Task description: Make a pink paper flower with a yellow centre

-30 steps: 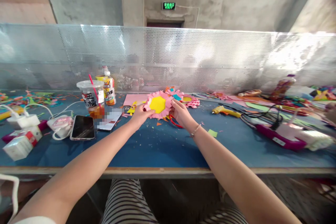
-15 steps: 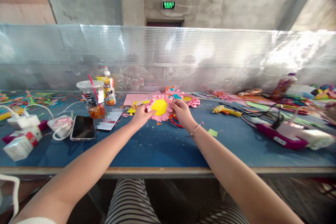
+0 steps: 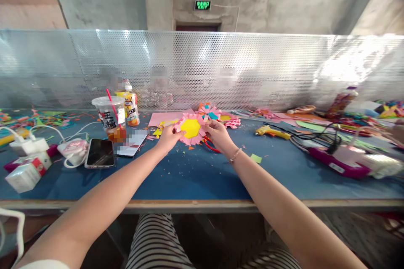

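1. Clear plastic cup with a thin red straw, upright on the blue table.
2. Left hand: grip closed on the left edge of the pink-fringed paper flower with a yellow centre.
3. That flower: between both hands, yellow face toward the camera.
4. Right hand: grip pinched on its right edge.
5. Yellow glue gun, lying apart from the hands.

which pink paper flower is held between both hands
The frontmost flower, with the broad yellow centre, between the left hand and right hand. The flower behind has blue pieces; the flower right of that shows less yellow. Neither is held.
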`<action>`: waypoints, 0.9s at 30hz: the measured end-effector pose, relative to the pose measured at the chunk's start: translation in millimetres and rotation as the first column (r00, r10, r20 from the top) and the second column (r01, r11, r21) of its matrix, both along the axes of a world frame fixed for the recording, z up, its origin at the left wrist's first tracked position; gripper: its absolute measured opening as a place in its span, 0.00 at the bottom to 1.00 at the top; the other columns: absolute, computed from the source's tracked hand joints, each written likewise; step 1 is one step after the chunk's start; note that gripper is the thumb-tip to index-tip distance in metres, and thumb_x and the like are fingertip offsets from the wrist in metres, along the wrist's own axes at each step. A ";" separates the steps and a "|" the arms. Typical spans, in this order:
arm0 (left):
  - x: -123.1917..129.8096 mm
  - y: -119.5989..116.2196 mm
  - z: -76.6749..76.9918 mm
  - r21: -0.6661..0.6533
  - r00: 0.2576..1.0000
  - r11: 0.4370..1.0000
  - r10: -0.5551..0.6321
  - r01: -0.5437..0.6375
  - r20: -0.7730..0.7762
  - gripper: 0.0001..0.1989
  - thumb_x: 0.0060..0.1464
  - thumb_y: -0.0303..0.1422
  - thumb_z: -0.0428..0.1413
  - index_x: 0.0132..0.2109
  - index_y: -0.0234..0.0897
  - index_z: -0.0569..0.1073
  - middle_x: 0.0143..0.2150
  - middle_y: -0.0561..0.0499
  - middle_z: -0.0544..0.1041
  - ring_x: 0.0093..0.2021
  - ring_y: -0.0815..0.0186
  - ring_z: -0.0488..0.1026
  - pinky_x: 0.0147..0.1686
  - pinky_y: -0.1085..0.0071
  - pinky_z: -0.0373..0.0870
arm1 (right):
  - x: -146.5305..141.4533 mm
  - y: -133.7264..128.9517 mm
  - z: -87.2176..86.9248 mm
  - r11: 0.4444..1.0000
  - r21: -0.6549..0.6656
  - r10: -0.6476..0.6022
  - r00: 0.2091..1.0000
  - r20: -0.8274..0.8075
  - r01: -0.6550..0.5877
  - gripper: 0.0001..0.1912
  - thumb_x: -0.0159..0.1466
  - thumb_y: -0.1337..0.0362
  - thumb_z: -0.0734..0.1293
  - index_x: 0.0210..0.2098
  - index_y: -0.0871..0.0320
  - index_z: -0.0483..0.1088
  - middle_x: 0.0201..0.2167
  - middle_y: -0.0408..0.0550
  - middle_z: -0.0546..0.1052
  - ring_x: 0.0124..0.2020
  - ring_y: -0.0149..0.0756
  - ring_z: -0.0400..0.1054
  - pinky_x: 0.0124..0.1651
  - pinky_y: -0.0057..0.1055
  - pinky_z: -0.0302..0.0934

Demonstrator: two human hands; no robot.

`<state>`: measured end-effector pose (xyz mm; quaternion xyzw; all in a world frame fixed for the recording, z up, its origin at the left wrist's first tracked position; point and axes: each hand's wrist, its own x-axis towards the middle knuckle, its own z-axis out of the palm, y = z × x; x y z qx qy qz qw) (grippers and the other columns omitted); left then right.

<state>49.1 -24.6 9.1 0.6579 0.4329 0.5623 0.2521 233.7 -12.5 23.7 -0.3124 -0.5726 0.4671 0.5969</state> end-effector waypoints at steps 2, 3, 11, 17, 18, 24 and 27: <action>0.3 0.5 -0.1 -0.016 0.999 1.000 -0.004 0.004 0.047 0.09 0.40 0.35 0.57 0.26 0.33 0.69 0.22 0.55 0.69 0.25 0.70 0.66 0.27 0.74 0.62 | -0.4 -0.2 -0.3 1.000 0.002 0.008 1.000 -0.005 -0.008 0.16 0.43 0.60 0.72 0.22 0.57 0.60 0.17 0.36 0.63 0.18 0.22 0.56 0.20 0.21 0.51; 0.6 0.2 0.6 -0.022 0.996 1.000 -0.005 0.007 0.088 0.09 0.40 0.36 0.57 0.26 0.33 0.69 0.23 0.55 0.69 0.25 0.70 0.66 0.27 0.75 0.62 | -0.8 -0.2 -0.5 1.000 0.003 0.010 1.000 -0.010 -0.010 0.16 0.43 0.60 0.72 0.22 0.58 0.60 0.17 0.36 0.63 0.18 0.22 0.57 0.20 0.22 0.52; 8.1 -9.9 10.1 -0.138 0.880 0.939 -0.235 0.316 0.413 0.18 0.36 0.34 0.61 0.37 0.34 0.69 0.35 0.50 0.75 0.32 0.68 0.72 0.32 0.72 0.69 | -3.6 -0.5 0.9 0.999 -0.008 -0.036 0.992 -0.120 0.035 0.17 0.42 0.60 0.72 0.22 0.58 0.60 0.18 0.36 0.63 0.19 0.22 0.58 0.21 0.22 0.54; 6.0 -4.4 6.6 -0.158 0.912 0.958 -0.167 0.240 0.374 0.17 0.35 0.30 0.61 0.36 0.31 0.71 0.35 0.47 0.76 0.32 0.67 0.73 0.33 0.69 0.71 | -4.1 -2.5 0.8 0.998 -0.030 0.055 0.991 -0.126 -0.059 0.17 0.43 0.61 0.72 0.23 0.57 0.59 0.20 0.36 0.65 0.21 0.22 0.61 0.25 0.22 0.58; 5.3 -4.1 6.9 -0.164 0.908 0.955 -0.168 0.247 0.384 0.17 0.35 0.31 0.61 0.36 0.31 0.71 0.35 0.46 0.76 0.32 0.66 0.73 0.33 0.69 0.71 | -4.2 -3.0 0.5 0.996 -0.036 0.077 0.990 -0.120 -0.081 0.17 0.43 0.61 0.72 0.25 0.56 0.59 0.21 0.36 0.65 0.21 0.22 0.61 0.25 0.22 0.58; 4.6 -5.1 9.5 -0.159 0.897 0.950 -0.188 0.270 0.400 0.16 0.35 0.31 0.62 0.36 0.31 0.72 0.34 0.47 0.76 0.31 0.67 0.73 0.33 0.70 0.72 | -3.3 -10.3 2.0 0.961 -0.087 0.250 0.959 -0.131 -0.262 0.19 0.45 0.60 0.72 0.31 0.54 0.60 0.26 0.37 0.70 0.23 0.23 0.64 0.28 0.25 0.62; 5.5 -4.7 9.6 -0.175 0.900 0.957 -0.143 0.232 0.413 0.15 0.35 0.30 0.61 0.34 0.31 0.71 0.32 0.48 0.76 0.30 0.68 0.73 0.33 0.69 0.72 | -3.4 -13.5 3.5 0.939 -0.069 0.323 0.933 -0.158 -0.336 0.18 0.47 0.58 0.71 0.33 0.54 0.61 0.28 0.39 0.70 0.27 0.25 0.66 0.33 0.28 0.64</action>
